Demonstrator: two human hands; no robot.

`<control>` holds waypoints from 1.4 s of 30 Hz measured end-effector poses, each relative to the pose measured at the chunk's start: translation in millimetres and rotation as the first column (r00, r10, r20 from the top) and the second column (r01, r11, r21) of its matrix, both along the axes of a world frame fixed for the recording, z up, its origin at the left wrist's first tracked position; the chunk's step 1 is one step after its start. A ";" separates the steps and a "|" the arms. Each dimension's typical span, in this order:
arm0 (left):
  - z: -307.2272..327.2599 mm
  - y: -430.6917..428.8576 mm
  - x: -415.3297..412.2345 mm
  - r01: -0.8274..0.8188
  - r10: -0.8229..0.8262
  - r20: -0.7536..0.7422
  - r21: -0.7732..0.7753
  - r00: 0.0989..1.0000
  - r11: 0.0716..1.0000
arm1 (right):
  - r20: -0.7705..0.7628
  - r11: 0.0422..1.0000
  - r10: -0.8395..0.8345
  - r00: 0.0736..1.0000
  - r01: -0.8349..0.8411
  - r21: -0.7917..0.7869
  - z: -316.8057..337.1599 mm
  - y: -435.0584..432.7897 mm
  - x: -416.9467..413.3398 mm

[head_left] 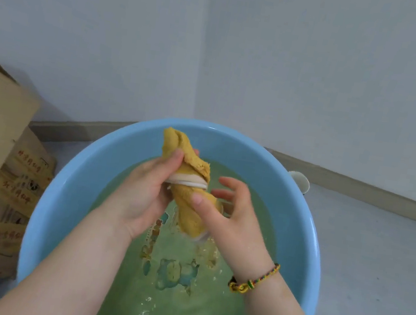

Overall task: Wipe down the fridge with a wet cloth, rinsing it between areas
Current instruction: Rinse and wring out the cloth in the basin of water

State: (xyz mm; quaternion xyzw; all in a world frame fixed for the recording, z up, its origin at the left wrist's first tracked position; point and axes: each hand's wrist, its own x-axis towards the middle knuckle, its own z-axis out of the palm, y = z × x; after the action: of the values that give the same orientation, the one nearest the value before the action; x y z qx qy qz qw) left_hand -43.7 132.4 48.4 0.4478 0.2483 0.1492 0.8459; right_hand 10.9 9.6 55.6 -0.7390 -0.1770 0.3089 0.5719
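Cloth point(190, 209), yellow and twisted, is held over the water in the blue basin point(65, 189), left grip point(141, 193) clenched round its upper part, right grip point(237, 222) pinching its lower part.

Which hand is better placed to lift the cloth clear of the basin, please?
Probably the left hand: it grips the twisted yellow cloth over the blue basin, while the right hand holds its lower end loosely, two fingers lifted off.
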 end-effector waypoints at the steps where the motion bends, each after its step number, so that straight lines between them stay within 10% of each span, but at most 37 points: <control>1: 7.2 -5.4 -1.1 0.010 -0.008 -0.060 0.029 0.998 1.000 | 0.068 0.999 -0.044 0.997 0.045 -0.006 7.1 -4.1 -1.1; 9: 110.8 -50.4 -5.5 0.176 -0.165 -0.189 0.046 0.968 0.983 | 0.210 0.998 -0.030 0.977 0.019 0.053 108.0 -29.1 -2.5; 21: 330.8 -144.4 -15.3 0.602 -0.556 -0.351 0.031 0.754 0.798 | -0.138 0.880 -0.463 0.876 0.473 0.051 343.4 -162.8 -31.5; 29: 472.0 -198.6 -4.6 0.634 -0.646 -0.116 -0.126 0.755 0.763 | -0.359 0.657 -0.639 0.680 0.726 0.204 489.6 -252.6 -75.0; 36: 534.9 -351.2 -41.9 0.938 -0.937 -0.140 -0.089 0.320 0.334 | -0.494 0.257 -0.772 0.401 0.907 0.335 562.6 -377.2 -142.1; 42: 559.2 -501.3 -55.8 0.953 -0.935 -0.202 0.154 0.291 0.263 | -0.226 0.246 -0.920 0.319 0.922 0.300 571.4 -476.9 -197.3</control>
State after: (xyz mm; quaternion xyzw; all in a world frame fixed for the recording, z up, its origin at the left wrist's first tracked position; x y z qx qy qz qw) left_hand -99.5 -368.9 607.6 0.6124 -0.0578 -0.3697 0.6964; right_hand -186.4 -467.3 626.9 -0.5768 0.2333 -0.1223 0.7733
